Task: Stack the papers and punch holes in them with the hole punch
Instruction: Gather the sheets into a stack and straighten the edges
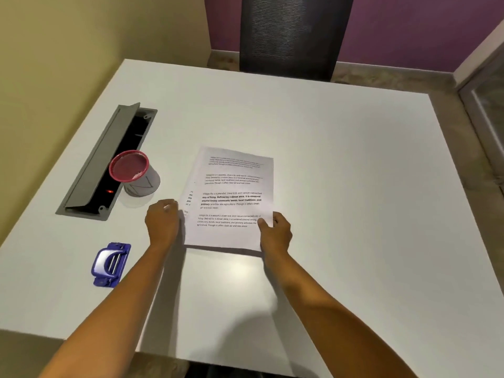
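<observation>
The counter (341,173) is a white slab with a chair back (289,34) beyond its far edge. Along its left side I note an open grey cable tray (92,170), and just beside it a red-rimmed cup (133,173).

The papers (231,197) lie near the counter's middle, long axis running away from me. Printed text shows at their left margin, so I judge a lower sheet sits offset and the stack is not yet squared.

Left hand (162,223): curled against the papers' left edge; the fingers are hidden, so I cannot tell whether this grip pinches the sheets or merely presses them. Right hand (275,231): thumb on top at the near right corner, grip closed on the papers.

The hole punch (110,264), blue, sits untouched near the counter's left front, to the left of and nearer me than the left hand, well apart from the papers. The left hand is plainly the closer one to fetch it.
</observation>
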Demonstrator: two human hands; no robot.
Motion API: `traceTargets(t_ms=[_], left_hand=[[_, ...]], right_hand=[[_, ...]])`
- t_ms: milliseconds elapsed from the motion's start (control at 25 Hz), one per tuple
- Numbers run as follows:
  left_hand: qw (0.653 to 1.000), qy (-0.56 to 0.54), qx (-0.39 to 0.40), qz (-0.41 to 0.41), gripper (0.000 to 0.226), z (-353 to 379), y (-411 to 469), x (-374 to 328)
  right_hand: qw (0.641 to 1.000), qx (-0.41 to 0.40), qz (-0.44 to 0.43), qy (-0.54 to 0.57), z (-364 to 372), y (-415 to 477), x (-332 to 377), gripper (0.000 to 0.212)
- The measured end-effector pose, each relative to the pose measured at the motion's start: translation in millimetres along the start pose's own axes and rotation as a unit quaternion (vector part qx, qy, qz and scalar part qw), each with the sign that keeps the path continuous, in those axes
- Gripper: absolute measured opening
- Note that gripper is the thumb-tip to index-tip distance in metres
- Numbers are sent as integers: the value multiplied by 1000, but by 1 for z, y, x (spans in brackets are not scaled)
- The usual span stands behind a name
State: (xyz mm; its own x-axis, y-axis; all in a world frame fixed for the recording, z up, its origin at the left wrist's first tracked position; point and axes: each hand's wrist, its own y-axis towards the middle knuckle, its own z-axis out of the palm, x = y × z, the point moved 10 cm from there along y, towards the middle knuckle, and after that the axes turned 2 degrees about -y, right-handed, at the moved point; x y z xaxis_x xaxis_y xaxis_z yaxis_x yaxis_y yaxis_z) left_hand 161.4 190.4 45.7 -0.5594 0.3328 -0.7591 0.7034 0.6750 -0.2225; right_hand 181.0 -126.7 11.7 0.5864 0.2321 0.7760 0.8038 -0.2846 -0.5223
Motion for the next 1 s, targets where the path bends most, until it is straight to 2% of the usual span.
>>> traceTargets(t_ms=[80,240,320,520,720,880,1000], left_hand=[[998,58,16,26,42,13,8,3],[986,160,39,23,65,36,5,15],[983,177,27,37,63,39,1,14],[975,207,4,82,38,40,-7,5],[974,204,18,96,45,49,-21,2],[975,193,29,102,48,54,-28,6],[978,177,36,104,47,56,-34,7]], right_hand=[[999,2,17,-36,13,5,-2,16],[995,-6,30,-95,21,6,-7,27],[991,-21,32,-130,20,5,-10,31],[983,-19,15,-183,32,1,-3,31],[964,-24,65,-257,33,-3,2,42],[963,-10,95,-252,35,0,7,48],[971,9,139,-195,32,6,6,54]])
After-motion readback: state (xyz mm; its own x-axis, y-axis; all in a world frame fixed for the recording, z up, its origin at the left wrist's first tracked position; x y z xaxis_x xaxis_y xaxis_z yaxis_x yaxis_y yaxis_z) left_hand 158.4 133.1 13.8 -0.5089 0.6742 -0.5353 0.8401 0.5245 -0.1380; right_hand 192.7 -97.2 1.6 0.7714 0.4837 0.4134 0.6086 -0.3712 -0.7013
